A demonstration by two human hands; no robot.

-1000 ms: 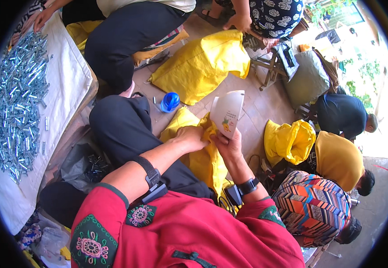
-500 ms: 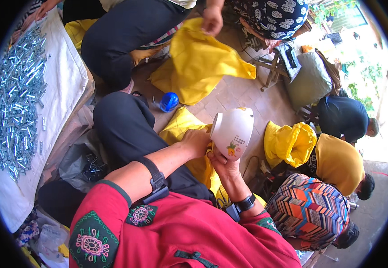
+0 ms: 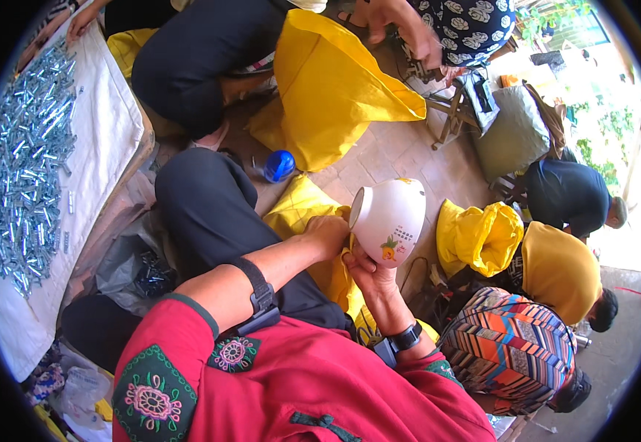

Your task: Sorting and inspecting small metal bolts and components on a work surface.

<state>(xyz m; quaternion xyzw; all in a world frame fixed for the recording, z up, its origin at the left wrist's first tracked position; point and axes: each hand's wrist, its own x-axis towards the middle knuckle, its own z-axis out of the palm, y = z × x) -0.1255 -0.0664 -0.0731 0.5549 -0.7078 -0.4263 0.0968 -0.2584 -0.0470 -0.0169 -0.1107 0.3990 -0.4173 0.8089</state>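
Observation:
A white bowl (image 3: pixel 388 221) with small fruit decorations is tipped on its side, its foot turned to the left. My right hand (image 3: pixel 372 272) is closed on its lower side, thumb and fingers against the wall. Close to the bowl's foot, my left hand (image 3: pixel 328 234) is curled, its fingertips hidden and its hold unclear. Under both hands lies a yellow cloth sack (image 3: pixel 302 205), its folds reaching up between my wrists. The bowl's mouth and any contents are out of sight.
Small metal parts (image 3: pixel 25 169) are heaped on a white cloth (image 3: pixel 106 110) at the left. A blue ball-like object (image 3: pixel 279 166) sits on the tiled floor. Beyond are a large yellow sack (image 3: pixel 328 88) and a co-worker's blurred hand (image 3: pixel 409 29). Another yellow sack (image 3: pixel 479 237) stands right, near seated people.
The bowl has shifted slightly right in my right hand. At the far side, the co-worker's hand has left the large yellow sack and moved right; that sack now spreads taller.

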